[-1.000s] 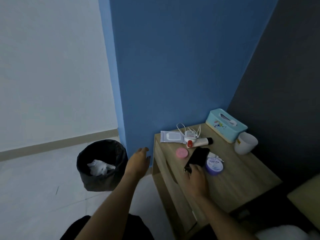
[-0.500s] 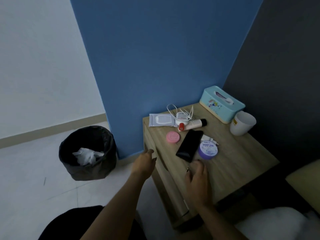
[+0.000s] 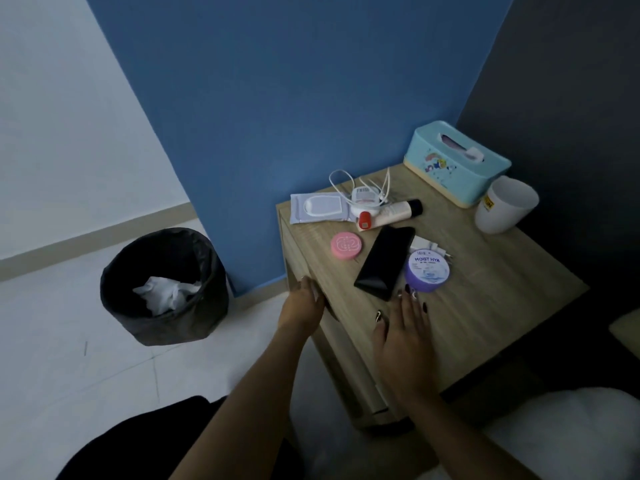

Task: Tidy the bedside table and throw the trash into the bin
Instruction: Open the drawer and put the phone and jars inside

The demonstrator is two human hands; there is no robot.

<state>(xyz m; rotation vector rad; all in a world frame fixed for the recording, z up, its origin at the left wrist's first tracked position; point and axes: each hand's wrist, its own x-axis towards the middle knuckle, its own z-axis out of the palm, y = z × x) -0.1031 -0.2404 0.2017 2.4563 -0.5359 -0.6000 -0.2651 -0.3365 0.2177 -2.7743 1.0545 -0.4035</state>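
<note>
- Bedroom in a home, by the look of it.
- Wooden bedside table (image 3: 485,299) at 2 o'clock, tucked into a corner of blue and dark grey walls.
- Personal clutter on top: phone (image 3: 386,261), purple cream jar (image 3: 428,273), tissue box (image 3: 457,162), white cup (image 3: 505,204), wet wipes pack (image 3: 317,207).
- Black lined bin (image 3: 162,285) at 10 o'clock on a pale tiled floor.
- White bedding (image 3: 571,434) at 4 o'clock.

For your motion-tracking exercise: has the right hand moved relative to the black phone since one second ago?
Yes. The right hand has drawn back from the black phone toward the wooden bedside table's near edge, empty.
</note>
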